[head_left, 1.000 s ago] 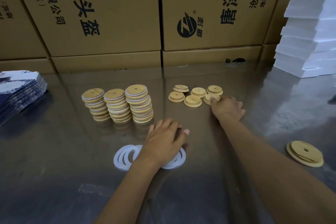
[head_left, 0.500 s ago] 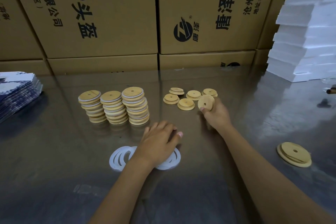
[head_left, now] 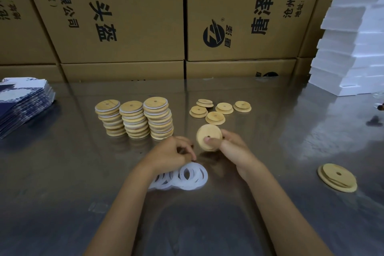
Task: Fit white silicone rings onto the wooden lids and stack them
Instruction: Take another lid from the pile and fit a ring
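Here the right hand [head_left: 232, 147] holds one wooden lid [head_left: 208, 138] up off the table [head_left: 62, 172], tilted on edge, its fingers behind the disc and the thumb pressed on its face beside the centre hole. The left hand [head_left: 174, 153] hangs just beside it, fingers curled with the tips bunched together above the rings [head_left: 187, 176]; whether they pinch a ring I cannot tell. The white rings lie in an overlapping heap on the table below both hands, toward the near edge. Toward the far edge stand three stacks [head_left: 135, 118] of ringed lids, side by side and touching. Right of them lie five loose lids [head_left: 218, 110], flat and close together. Another lid [head_left: 337, 176] lies alone near the right edge. Printed sheets [head_left: 22, 102] are piled at the left edge, white foam slabs [head_left: 349, 48] at the far right corner, and cardboard boxes [head_left: 128, 12] line the far edge.
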